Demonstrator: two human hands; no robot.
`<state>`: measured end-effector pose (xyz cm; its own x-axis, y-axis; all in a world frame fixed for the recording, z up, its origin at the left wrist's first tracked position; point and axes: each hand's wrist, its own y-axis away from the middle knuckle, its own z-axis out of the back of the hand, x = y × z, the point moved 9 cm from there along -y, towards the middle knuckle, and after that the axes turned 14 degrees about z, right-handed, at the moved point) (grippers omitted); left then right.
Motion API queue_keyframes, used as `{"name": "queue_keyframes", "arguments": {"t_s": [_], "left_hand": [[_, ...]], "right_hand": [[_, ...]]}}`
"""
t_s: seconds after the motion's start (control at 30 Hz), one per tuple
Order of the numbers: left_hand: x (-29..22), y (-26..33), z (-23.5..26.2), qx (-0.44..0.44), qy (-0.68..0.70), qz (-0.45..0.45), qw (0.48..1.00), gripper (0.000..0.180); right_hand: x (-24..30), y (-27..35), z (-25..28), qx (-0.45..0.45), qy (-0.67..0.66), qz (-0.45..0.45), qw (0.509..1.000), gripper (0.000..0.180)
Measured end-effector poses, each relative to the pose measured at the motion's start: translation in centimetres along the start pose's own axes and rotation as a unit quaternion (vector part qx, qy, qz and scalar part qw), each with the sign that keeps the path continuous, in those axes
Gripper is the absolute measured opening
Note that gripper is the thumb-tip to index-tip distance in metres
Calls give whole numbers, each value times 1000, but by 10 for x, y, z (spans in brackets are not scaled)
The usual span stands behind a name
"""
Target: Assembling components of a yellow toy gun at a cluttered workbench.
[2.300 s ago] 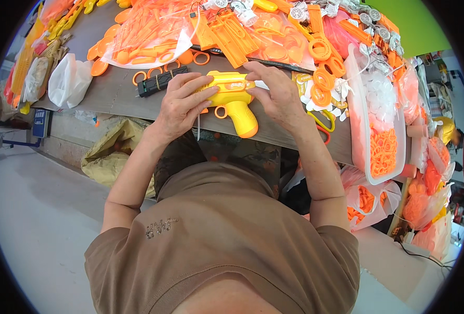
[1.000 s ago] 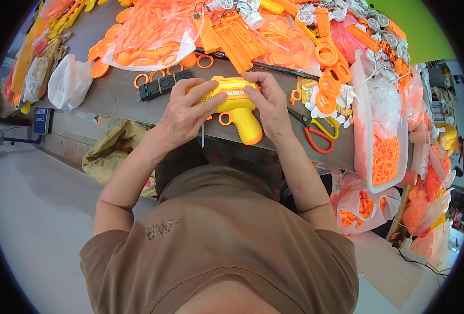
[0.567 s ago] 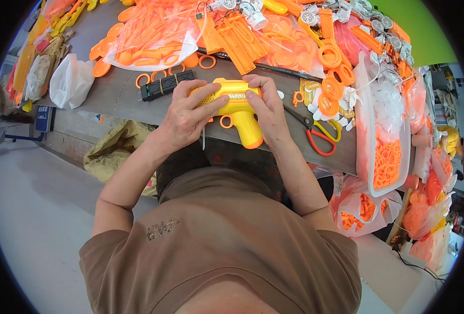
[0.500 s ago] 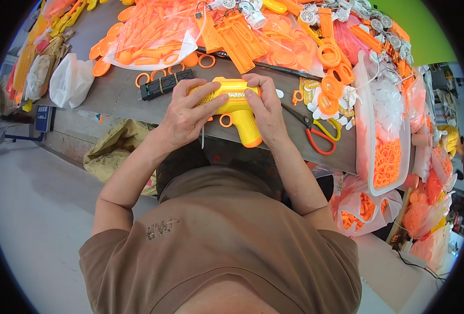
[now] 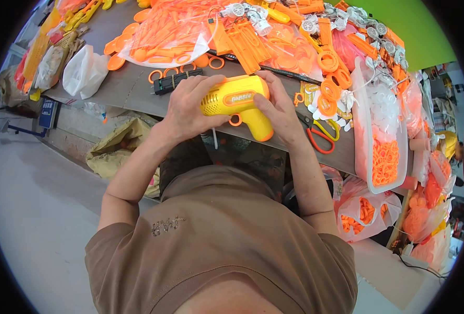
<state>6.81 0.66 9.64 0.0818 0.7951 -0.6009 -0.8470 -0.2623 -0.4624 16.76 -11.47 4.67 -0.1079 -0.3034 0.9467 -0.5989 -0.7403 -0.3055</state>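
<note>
The left end of the yellow toy gun (image 5: 234, 99) is covered by my left hand (image 5: 192, 107), so I cannot tell how its shape finishes there, and its far side is also turned away from me. My left fingers are bent around this end, with the thumb under the body, close to the orange ring trigger (image 5: 235, 120). My right hand (image 5: 279, 107) holds the other end narrowly, thumb on the near face and fingers over the top, their tips partly out of my sight. The gun is between my two hands, above the front edge of the table (image 5: 132, 99). A thin white strip (image 5: 215, 138) hangs below my left hand; what it joins is hidden. This hand also overlaps the black part (image 5: 172, 83). My right hand stands before the blades of the scissors (image 5: 322, 138), which lie near the plastic tub (image 5: 361, 131)
</note>
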Motion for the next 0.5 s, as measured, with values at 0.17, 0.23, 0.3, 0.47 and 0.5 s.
{"name": "queue_keyframes", "arguments": {"t_s": [0.17,0.23,0.3,0.47,0.5], "left_hand": [[-7,23,5,68,67,36,995,81],[-2,38,-3,185,200,127,954,82],[8,64,-15,314,245,222,890,77],[40,131,-20,307,213,314,873,71],[45,142,-18,307,213,319,871,71]], "right_hand": [[27,7,-23,92,179,33,979,48],[39,24,-44,153,255,73,952,50],[33,39,-71,201,237,103,945,50],[2,55,-117,293,184,138,928,51],[-7,56,-125,295,180,136,928,51]]}}
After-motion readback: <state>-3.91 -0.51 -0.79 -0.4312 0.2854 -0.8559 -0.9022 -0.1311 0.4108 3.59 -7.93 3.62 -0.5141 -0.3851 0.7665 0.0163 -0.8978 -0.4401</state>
